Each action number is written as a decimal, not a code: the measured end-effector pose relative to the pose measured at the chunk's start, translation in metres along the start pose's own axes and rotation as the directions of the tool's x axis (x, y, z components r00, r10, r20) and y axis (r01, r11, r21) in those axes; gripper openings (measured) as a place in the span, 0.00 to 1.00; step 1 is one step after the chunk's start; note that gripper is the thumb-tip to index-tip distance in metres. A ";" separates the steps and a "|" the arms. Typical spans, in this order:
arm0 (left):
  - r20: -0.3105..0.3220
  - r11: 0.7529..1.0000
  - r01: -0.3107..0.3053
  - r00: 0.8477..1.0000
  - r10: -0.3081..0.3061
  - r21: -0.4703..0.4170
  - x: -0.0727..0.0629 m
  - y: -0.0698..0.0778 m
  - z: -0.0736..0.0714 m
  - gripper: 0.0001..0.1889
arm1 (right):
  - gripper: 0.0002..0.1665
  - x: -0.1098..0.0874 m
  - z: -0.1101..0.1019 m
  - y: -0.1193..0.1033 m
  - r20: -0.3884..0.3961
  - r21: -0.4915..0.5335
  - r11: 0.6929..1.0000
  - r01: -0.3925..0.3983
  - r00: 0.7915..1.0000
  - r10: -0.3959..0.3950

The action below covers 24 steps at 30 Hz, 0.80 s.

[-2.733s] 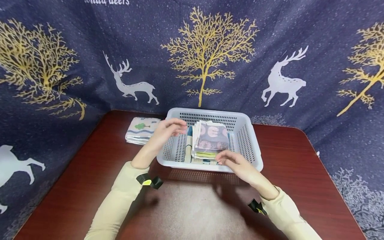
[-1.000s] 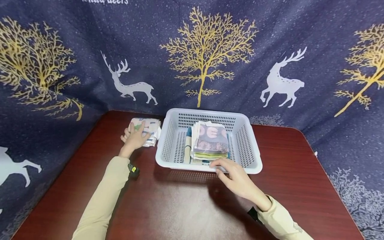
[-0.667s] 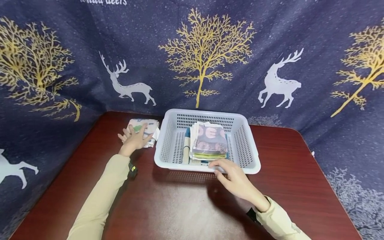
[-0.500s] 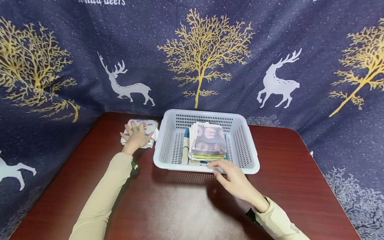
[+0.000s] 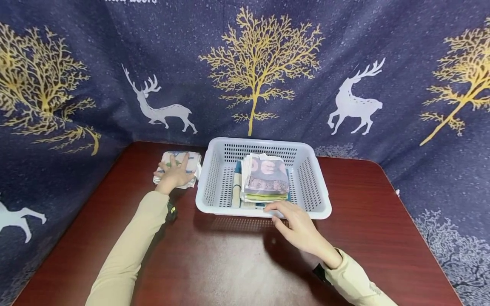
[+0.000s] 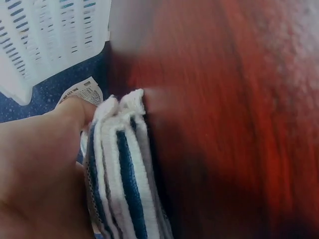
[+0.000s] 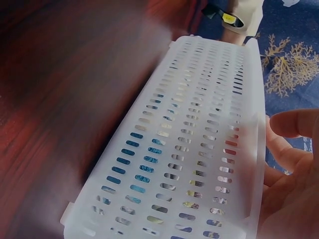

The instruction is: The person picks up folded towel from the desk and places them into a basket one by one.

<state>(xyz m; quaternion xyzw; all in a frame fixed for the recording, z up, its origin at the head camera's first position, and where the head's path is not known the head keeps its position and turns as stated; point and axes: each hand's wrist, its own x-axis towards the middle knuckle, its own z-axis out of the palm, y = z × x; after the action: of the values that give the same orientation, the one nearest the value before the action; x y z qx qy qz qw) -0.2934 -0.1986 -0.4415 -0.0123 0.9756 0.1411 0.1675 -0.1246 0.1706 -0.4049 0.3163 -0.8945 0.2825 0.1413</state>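
On the table's left side lies a folded, pale towel (image 5: 195,158) with a coloured print. My left hand (image 5: 174,174) rests on top of it with fingers spread. Up close in the left wrist view, the towel's (image 6: 127,164) stacked white and blue folds show beside the hand, with a paper label (image 6: 88,93) sticking out. The right hand (image 5: 300,229) is at the front rim of a light plastic basket (image 5: 264,142), its loosely bent fingers reaching over the rim and holding nothing. A stack of folded towels (image 5: 268,176), grey-purple and pink on top, sits inside the basket.
Below the stack, a blue and cream towel (image 5: 236,189) lies on the basket floor. The basket stands near the back of the dark red table (image 5: 229,263). Behind it hangs a navy cloth (image 5: 172,51) printed with trees and deer.
From above the basket's left side, my left hand has moved left and down onto the folded towel. The right hand has shifted slightly at the front rim.
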 end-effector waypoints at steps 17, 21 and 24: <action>-0.007 1.000 0.005 1.000 -0.005 0.015 -0.030 -0.003 0.013 0.47 | 0.17 -0.001 0.000 -0.003 0.001 -0.014 1.000 0.006 1.000 -0.006; -0.022 0.999 -0.019 1.000 0.019 0.030 -0.041 -0.006 0.017 0.47 | 0.17 -0.002 0.001 -0.002 -0.008 -0.017 1.000 0.003 1.000 -0.003; -0.035 0.999 -0.032 0.999 0.034 0.037 -0.050 -0.007 0.018 0.47 | 0.17 -0.003 0.001 -0.002 -0.017 -0.020 1.000 -0.001 1.000 0.001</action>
<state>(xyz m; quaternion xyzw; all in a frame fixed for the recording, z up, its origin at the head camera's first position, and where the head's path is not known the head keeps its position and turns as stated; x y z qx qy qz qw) -0.2402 -0.2015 -0.4437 0.0043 0.9810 0.1260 0.1477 -0.1209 0.1701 -0.4059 0.3121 -0.8963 0.2760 0.1518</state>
